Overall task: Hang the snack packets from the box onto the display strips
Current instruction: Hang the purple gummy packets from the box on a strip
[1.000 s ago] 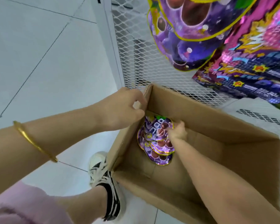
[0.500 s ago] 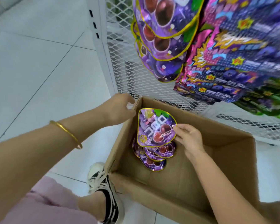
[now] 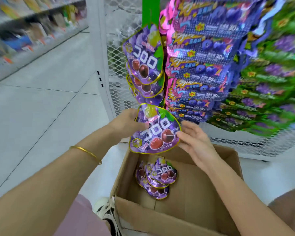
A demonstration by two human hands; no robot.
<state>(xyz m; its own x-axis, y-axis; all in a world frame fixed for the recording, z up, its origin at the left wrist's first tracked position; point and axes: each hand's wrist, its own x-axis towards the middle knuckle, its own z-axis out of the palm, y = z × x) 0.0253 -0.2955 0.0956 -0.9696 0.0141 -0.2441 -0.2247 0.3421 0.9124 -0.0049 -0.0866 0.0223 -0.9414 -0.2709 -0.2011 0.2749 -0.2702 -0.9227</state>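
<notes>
A purple grape snack packet is held in the air above the open cardboard box. My left hand grips its upper left edge, thumb on the front. My right hand has nearly straight fingers touching the packet's right edge. Several more purple packets lie in the box's far left corner. Just above the held packet, a green display strip carries several hung purple packets.
Blue and pink packets and green packets hang to the right on a white mesh panel. My shoe stands at the box's near left corner. A stocked shelf runs along the far left across tiled floor.
The packet has risen from the box up to the foot of the strip. My left hand left the box flap and took hold of it. The view tilted upward.
</notes>
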